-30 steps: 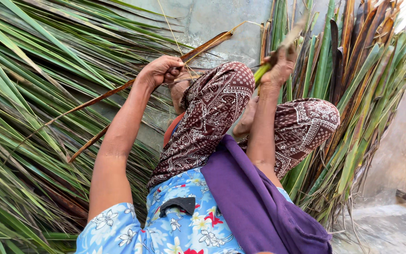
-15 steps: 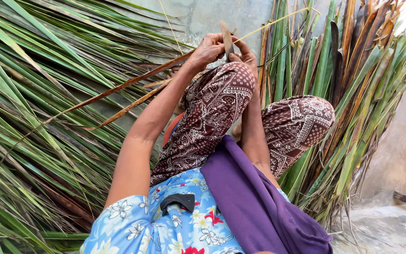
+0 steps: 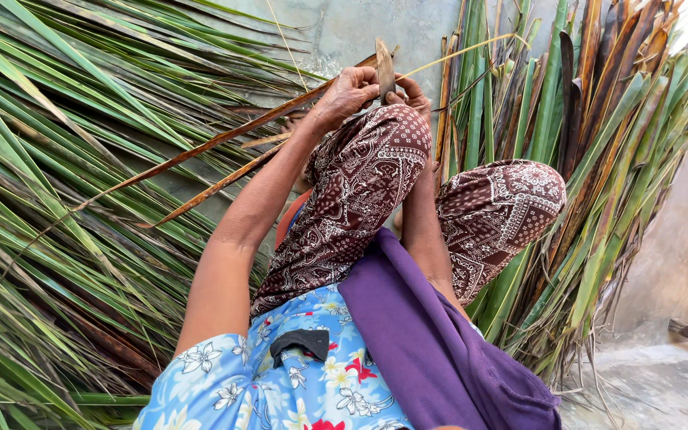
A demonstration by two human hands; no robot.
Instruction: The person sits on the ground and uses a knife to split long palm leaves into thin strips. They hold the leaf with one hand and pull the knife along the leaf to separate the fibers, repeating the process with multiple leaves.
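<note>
palm fronds (image 3: pixel 65 199) crowding both sides, knee (image 3: pixel 396 131) below hands (image 3: pixel 368 87)

Grey concrete floor (image 3: pixel 662 390), bare patches at 12 and at 4–5 o'clock. Big heap of green palm leaves (image 3: pixel 49 183) lying on it from 7 round to 11 o'clock. Second stack of green and brown leaf strips (image 3: pixel 599 143) on it from 1 to 4 o'clock. Thin dry strands on the bare floor at 5 o'clock.
</note>
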